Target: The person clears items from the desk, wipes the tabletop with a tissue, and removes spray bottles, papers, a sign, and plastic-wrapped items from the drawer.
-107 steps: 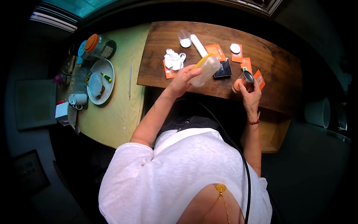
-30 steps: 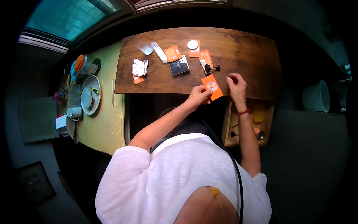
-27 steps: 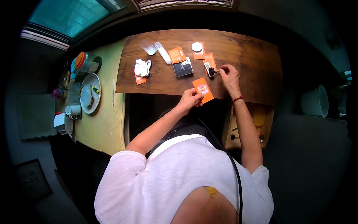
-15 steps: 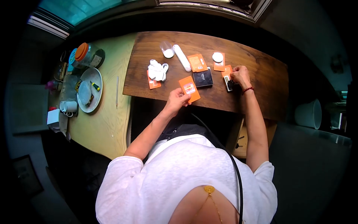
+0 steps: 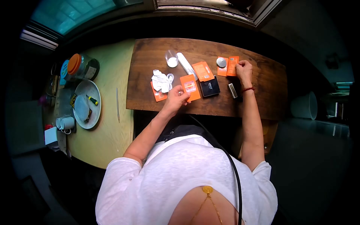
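Observation:
My left hand (image 5: 176, 99) is closed on the edge of an orange card (image 5: 191, 92) with a pale shiny patch, held above the front of the brown tabletop. My right hand (image 5: 244, 70) pinches the right edge of another orange card (image 5: 233, 63) lying on the table. Beside that card is an orange card (image 5: 224, 71) with a round silver-white disc (image 5: 221, 62) on it. Below my right hand lies a small black and white object (image 5: 233, 90). Between my hands, an orange packet (image 5: 203, 71) overlaps a flat black box (image 5: 210, 88).
Behind my left hand lie a bundled white cable (image 5: 161, 81), a clear cup (image 5: 171, 59) and a long white case (image 5: 185, 64). On the pale table to the left are a plate (image 5: 98, 112), a pencil (image 5: 117, 105), an orange-lidded jar (image 5: 75, 63) and white mugs (image 5: 66, 123).
My right hand has moved away from the small black and white object, shifting the orange card up beside the one with the disc. My left hand still holds its card. The view has shifted slightly.

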The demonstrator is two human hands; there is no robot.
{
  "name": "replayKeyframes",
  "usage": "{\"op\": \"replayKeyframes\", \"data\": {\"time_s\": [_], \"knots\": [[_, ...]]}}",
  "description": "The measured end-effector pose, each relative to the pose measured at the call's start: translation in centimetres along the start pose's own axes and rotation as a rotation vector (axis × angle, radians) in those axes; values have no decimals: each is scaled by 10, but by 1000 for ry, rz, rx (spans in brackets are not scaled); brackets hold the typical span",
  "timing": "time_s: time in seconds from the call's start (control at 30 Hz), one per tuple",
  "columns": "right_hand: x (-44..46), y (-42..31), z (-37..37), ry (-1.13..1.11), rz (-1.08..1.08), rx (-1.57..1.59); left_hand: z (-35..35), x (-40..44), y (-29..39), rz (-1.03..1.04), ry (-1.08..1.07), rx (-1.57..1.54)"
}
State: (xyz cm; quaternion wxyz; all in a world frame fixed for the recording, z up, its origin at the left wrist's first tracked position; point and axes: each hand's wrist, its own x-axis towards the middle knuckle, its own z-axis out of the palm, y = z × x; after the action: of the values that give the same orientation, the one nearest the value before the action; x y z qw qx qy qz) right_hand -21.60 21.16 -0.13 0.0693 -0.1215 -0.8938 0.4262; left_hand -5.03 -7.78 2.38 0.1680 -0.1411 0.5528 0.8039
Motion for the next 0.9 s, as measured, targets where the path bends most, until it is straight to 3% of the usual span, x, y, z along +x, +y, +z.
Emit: {"op": "replayKeyframes", "data": {"time_s": [0.1,0.17,0.23,0.3,0.37,0.43,0.6,0.77,0.83,0.9], "knots": [[-16,-3,27,-72,-17,-167,-7,3,0,-17,-3,3],[-33,-17,40,26,-130,-472,-10,3,1,-30,-12,4],[-34,-23,49,55,-119,-431,-14,4,1,-43,-17,6],[-29,-29,51,-123,93,-392,-18,5,1,-52,-24,-11],[-31,-30,49,-77,104,-346,-21,6,2,-50,-31,-4],[-32,-30,43,-198,198,-144,-22,5,6,-47,-38,2],[-39,-28,10,-290,98,-111,-28,3,13,-65,-38,32],[-50,-32,-11,-193,8,-31,-36,5,11,-61,-58,19],[-59,-49,-19,16,-152,-544,-37,4,11,-69,-53,28],[-69,-63,-24,36,-134,-586,-38,3,12,-68,-51,34]]}}
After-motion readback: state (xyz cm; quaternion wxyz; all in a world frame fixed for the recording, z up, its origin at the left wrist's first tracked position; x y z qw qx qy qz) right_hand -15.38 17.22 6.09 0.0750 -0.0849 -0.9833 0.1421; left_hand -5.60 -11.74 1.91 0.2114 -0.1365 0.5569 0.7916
